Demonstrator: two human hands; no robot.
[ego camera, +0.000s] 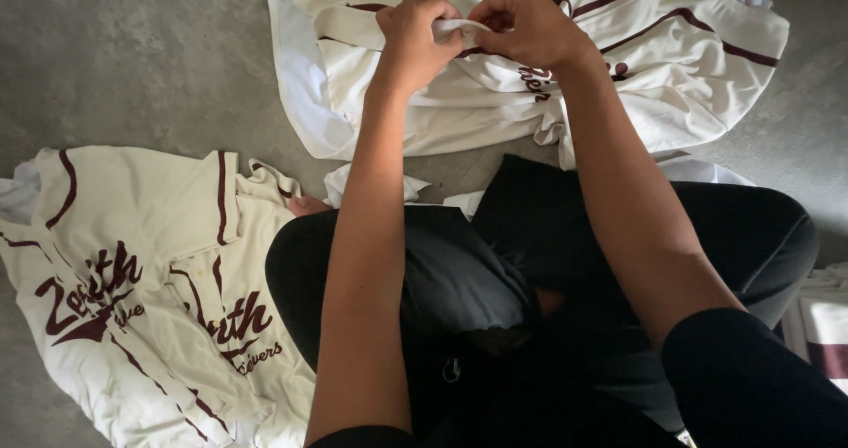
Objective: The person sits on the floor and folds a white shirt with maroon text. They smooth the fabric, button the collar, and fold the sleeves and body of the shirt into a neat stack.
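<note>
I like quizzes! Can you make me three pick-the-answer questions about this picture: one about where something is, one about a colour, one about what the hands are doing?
1. Where do the folded jerseys lie?
A. By the person's left leg
B. On a chair
C. On a shelf

2. What colour is the jersey trim?
A. Green
B. Maroon
C. Blue

3. What are the left hand and right hand doing?
A. Resting on the knees
B. Pinching the jersey in front
C. Hanging free

Answers: 1 A, they lie on the grey floor beside the left leg. 2 B, the stripes are dark red on cream. 3 B, both hands are shut on a fold of cloth.
</note>
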